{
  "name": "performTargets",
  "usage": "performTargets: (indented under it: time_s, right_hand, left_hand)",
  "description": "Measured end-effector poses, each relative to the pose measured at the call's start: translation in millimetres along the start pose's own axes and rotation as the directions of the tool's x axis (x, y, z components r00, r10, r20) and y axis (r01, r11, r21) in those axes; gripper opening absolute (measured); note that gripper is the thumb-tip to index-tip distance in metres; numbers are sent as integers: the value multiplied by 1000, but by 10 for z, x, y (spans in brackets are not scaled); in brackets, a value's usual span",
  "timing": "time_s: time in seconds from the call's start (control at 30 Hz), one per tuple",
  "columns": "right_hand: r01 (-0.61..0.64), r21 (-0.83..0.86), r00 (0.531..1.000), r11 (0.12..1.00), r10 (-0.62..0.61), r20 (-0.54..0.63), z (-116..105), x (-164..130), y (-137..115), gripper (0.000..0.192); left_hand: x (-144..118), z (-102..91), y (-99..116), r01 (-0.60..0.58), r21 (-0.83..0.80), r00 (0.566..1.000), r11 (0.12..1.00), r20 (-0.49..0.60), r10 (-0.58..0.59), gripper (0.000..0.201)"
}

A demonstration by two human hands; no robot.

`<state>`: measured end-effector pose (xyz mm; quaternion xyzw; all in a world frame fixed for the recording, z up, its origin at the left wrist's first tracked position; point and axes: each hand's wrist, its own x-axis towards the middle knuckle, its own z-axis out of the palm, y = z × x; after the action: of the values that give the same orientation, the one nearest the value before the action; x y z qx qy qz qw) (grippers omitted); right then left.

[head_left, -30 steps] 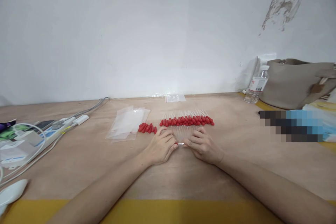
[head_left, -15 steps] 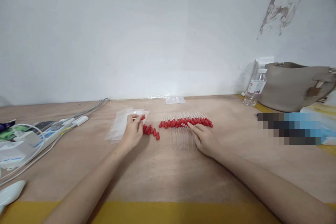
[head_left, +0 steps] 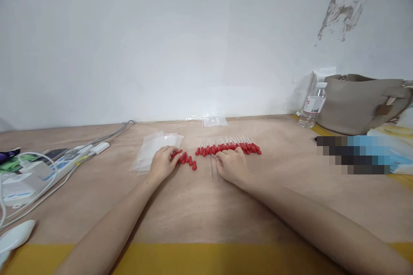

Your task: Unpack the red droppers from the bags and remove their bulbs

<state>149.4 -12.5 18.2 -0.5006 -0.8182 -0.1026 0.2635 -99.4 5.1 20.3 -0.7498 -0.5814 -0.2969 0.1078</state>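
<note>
Several loose red rubber bulbs (head_left: 190,160) lie in a small pile left of the middle. My left hand (head_left: 164,163) rests at the pile's left end, its fingertips closed on a bulb. In the middle lies a row of droppers (head_left: 226,145), thin clear tubes pointing at the wall with red bulbs towards me. My right hand (head_left: 232,165) is low over the near side of this row, fingers bent together at a clear tube. Its fingertips partly hide what they grip. Bare clear tubes (head_left: 213,169) lie under and beside it, mostly covered by the hand.
Clear plastic bags (head_left: 142,157) lie behind my left hand, and another (head_left: 215,121) by the wall. At left are a power strip (head_left: 58,167), cables and a white spoon-shaped thing (head_left: 17,236). A bottle (head_left: 312,105) and grey bag (head_left: 355,103) stand at right.
My left hand has lowered from a raised pinch on a red bulb down to the pile. My right hand has shifted left, now covering most of the bare tubes.
</note>
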Motion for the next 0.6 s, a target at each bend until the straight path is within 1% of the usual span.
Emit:
performTargets:
  time_s: [0.13,0.2,0.37,0.47,0.53,0.6]
  right_hand:
    - [17,-65,999,998,-15,31,77,-21,-69,19]
    - [28,-59,999,998,-25,45,81,-48,-97,20]
    - [54,-17,996,998,-53,70,60,-117,-179,23]
    - [49,11,997,999,-49,52,27,-127,-197,36]
    - [28,12,999,1000,-28,18,-16,-119,-163,41]
    - [5,-7,1000,1000,-5,-8,-75,-113,-82,41]
  left_hand:
    - [-5,3,-23,-60,34,998,998,33,59,28]
    - [-3,0,-29,-70,39,997,997,20,69,30]
    - [2,-21,17,-50,14,992,999,-117,51,26]
    - [3,-42,127,-52,17,986,998,-159,54,22]
    - [12,-40,233,-94,27,986,995,-136,96,19]
    - [41,-12,344,-158,31,984,987,-73,160,16]
